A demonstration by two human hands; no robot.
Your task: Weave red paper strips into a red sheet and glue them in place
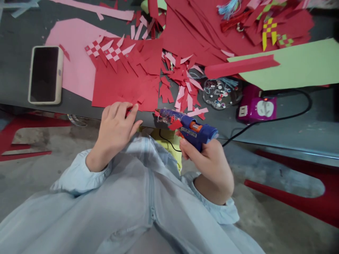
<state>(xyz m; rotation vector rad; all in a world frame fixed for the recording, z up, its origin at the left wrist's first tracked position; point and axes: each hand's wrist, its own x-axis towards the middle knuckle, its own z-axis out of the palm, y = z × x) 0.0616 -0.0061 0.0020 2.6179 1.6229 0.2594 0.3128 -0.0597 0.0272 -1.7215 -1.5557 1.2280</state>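
Note:
My right hand [209,158] is wrapped round the handle of a blue glue gun [189,125]. Its nozzle points left, at the front edge of the table, and scraps of red paper cling to its barrel. My left hand [116,120] rests by the lower edge of a red paper sheet [111,90], thumb apart from the fingers; a bit of red shows between its fingertips. Woven pink-and-red paper fish [113,53] lie on the upper part of that sheet. Small red paper pieces [140,100] lie near my left fingertips.
A phone [43,76] lies at the left on pink paper [76,81]. Right of the sheet are paper scraps [182,77], a clear dish of beads [219,93] and a purple power socket [256,106] with a black cord [288,114]. Red stools [304,183] stand below the table.

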